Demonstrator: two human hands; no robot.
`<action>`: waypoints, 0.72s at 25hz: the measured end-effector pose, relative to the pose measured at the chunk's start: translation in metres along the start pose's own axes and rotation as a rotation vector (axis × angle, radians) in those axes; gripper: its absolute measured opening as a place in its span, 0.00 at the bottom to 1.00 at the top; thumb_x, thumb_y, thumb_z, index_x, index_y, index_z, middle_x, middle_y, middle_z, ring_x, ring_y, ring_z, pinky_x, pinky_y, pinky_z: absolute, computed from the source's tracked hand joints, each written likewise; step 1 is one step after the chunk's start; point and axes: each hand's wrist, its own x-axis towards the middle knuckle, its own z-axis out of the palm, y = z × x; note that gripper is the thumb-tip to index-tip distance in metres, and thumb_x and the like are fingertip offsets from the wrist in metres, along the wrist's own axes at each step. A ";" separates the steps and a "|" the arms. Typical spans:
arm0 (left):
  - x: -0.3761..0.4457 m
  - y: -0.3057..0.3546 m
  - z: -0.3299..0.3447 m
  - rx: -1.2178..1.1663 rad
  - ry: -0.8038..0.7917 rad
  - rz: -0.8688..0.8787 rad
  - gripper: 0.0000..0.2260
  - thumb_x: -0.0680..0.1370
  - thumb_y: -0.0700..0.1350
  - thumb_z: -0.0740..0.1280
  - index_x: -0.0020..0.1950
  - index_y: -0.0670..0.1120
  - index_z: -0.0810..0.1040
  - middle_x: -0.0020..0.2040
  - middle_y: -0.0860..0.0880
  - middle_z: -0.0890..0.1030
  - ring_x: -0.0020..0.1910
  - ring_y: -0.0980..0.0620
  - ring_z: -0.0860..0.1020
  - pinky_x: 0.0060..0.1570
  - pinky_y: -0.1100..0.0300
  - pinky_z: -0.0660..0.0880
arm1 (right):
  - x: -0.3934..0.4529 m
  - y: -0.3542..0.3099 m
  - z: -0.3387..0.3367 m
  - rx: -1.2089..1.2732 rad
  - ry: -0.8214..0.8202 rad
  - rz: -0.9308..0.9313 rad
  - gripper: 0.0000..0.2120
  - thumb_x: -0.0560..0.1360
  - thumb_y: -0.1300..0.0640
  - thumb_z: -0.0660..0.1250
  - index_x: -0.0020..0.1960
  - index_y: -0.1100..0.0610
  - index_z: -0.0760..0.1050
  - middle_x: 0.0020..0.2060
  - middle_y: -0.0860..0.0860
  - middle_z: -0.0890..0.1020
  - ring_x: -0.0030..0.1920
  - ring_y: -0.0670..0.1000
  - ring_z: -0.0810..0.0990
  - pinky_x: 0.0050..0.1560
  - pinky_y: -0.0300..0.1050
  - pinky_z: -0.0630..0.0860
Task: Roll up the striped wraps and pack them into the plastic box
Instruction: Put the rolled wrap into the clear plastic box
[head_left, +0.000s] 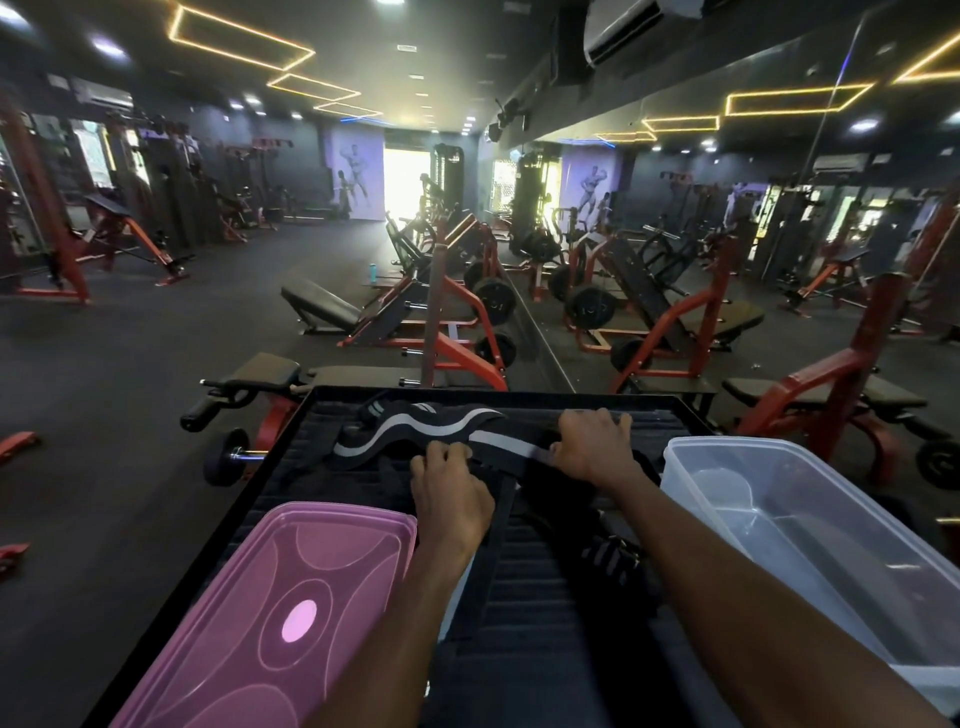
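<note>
My left hand (451, 493) lies knuckles-up on the black desk (524, 597), its fingers curled down onto the striped wrap (415, 434) and pinching the black band where the grey stripe runs past. My right hand (592, 449) sits a little farther out and to the right, fingers bent over the same wrap, gripping it near its far edge. The wrap lies stretched between the two hands and on to the left, unrolled, with its grey stripe waving across the far part of the desk. Its left end is bunched into loose folds near the far left corner of the desk.

From under my left hand a flat black strap (501, 525) hangs toward me down the middle of the desk. A second dark piece with short pale stripes (608, 558) lies between my forearms, partly hidden by the right one; I cannot tell whether it belongs to the same wrap.

The clear plastic box (810, 530) stands open at the right edge of the desk, just beside my right forearm, with nothing visible inside it. Its pink lid (270, 613) lies flat at the near left, touching my left forearm.

Beyond the desk I see a gym floor with red and black weight machines (452, 317), a dumbbell (228, 457) by the desk's left side, and a mirrored wall (727, 234) on the right.
</note>
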 end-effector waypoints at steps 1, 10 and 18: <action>-0.001 0.001 0.002 0.007 0.007 0.075 0.13 0.77 0.38 0.64 0.60 0.46 0.79 0.60 0.49 0.76 0.61 0.48 0.69 0.63 0.55 0.69 | 0.001 0.000 -0.003 0.008 0.041 -0.017 0.17 0.77 0.43 0.64 0.56 0.56 0.76 0.57 0.58 0.81 0.64 0.61 0.74 0.69 0.64 0.61; -0.004 -0.002 0.002 0.100 -0.026 0.136 0.10 0.79 0.42 0.63 0.56 0.49 0.81 0.58 0.53 0.78 0.59 0.49 0.70 0.59 0.55 0.67 | 0.014 -0.023 -0.053 0.187 0.200 -0.222 0.10 0.77 0.45 0.67 0.50 0.52 0.77 0.48 0.55 0.82 0.48 0.58 0.81 0.49 0.53 0.79; -0.007 -0.001 -0.001 0.099 -0.085 0.102 0.11 0.81 0.43 0.61 0.56 0.51 0.81 0.60 0.55 0.78 0.61 0.49 0.68 0.58 0.54 0.61 | 0.030 -0.049 -0.105 0.429 0.088 -0.078 0.09 0.73 0.52 0.73 0.47 0.58 0.82 0.45 0.56 0.82 0.45 0.54 0.82 0.47 0.49 0.81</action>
